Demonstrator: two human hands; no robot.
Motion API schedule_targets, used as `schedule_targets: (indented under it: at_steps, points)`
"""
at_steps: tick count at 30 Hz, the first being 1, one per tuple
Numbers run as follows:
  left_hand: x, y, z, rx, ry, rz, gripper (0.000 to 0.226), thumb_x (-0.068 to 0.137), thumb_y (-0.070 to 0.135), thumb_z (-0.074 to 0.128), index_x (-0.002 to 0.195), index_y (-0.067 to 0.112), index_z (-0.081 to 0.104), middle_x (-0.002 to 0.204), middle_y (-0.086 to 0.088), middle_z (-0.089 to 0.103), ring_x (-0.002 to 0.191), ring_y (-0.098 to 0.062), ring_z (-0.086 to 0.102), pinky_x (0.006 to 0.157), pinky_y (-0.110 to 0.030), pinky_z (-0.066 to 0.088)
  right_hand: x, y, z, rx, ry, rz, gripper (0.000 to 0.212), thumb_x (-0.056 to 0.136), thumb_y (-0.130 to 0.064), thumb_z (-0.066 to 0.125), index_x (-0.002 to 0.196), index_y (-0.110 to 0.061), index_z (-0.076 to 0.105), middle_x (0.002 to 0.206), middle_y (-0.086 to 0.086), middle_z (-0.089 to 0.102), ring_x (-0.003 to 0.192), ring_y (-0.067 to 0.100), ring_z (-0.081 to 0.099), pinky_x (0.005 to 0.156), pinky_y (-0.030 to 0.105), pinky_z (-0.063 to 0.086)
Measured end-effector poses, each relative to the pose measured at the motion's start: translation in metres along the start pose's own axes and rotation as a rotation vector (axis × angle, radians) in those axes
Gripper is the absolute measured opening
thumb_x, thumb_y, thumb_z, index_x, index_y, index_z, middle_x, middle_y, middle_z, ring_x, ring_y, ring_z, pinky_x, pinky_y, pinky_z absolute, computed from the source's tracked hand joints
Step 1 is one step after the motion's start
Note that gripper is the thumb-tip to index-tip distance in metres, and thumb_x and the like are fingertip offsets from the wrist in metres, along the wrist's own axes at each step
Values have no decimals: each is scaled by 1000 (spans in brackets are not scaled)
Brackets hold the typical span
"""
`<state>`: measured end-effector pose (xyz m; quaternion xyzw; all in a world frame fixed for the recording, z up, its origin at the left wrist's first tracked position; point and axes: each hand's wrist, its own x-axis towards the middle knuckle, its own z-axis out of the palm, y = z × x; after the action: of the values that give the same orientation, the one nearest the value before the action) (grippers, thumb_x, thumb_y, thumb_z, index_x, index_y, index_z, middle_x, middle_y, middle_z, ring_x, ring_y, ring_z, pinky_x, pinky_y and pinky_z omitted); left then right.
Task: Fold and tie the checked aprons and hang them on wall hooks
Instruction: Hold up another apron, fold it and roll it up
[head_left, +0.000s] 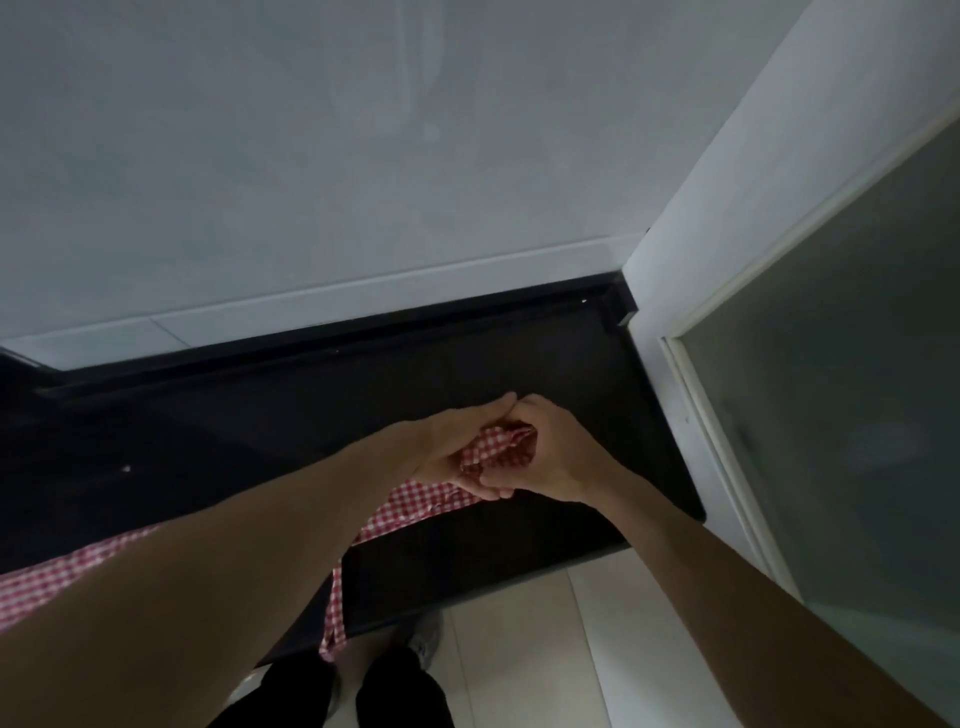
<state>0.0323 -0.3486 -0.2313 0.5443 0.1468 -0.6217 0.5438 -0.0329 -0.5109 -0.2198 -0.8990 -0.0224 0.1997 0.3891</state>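
Hands meeting over dark counter (519, 545), both busy with red-and-white checked apron (498, 448). Left hand (457, 447) cupped at the bundle's near-left side, fingers curled and closing on cloth, fingertips touching those of the other hand at the far end. Right hand (550, 452) wrapped over the bundle's right side, fingers curled round it, thumb tucked below against the left thumb. Gathered wad of apron caught between the two palms; rest of the cloth trailing back from under the fingers along the counter, beneath the left forearm, with one narrow strip (332, 618) hanging over the counter's front edge toward the floor (545, 649).

Judged as the folding-and-tying step, bundle compacted but not clearly knotted; whether a tie is already looped, hidden by the fingers, cannot tell. No hooks visible on the pale wall (311, 156) beyond the fingertips.

Next move likely calling for drawing in the loose length, finding the hanging strip, winding it round the wad while one hand keeps the pinch firm, then knotting before any lift toward a hook.
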Motion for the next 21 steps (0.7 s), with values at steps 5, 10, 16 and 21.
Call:
schedule_targets:
  at_steps: [5, 10, 16, 21]
  points:
    - [-3, -5, -2, -23, 67, 121, 36, 93, 19, 66, 128, 15, 61, 127, -14, 58, 103, -28, 69, 75, -32, 61, -18, 24, 10, 40, 218, -10, 106, 49, -51, 95, 139, -27, 44, 144, -11, 32, 132, 8, 35, 110, 35, 33]
    - [-6, -12, 3, 191, 204, 197, 39, 93, 8, 64, 130, 13, 54, 110, -6, 59, 78, -13, 70, 60, -18, 57, -16, 54, 18, -401, 31, 37, 103, 71, -41, 85, 154, -39, 24, 164, -5, 10, 150, 26, 9, 117, 59, 19]
    - [-5, -26, -4, 730, 467, 222, 23, 90, 23, 69, 108, 17, 57, 99, -4, 67, 79, -14, 71, 66, -24, 57, -14, 55, 36, -566, 56, -36, 54, 97, -28, 60, 148, -31, 44, 159, 5, 25, 137, 29, 34, 110, 48, 40]
    - [-17, -42, 2, 1337, 829, 521, 37, 92, 42, 62, 121, 22, 52, 118, 1, 52, 108, -17, 51, 96, -33, 44, -13, 46, 42, -582, 58, -19, 53, 99, -27, 54, 149, -29, 39, 157, 5, 19, 131, 27, 34, 108, 41, 42]
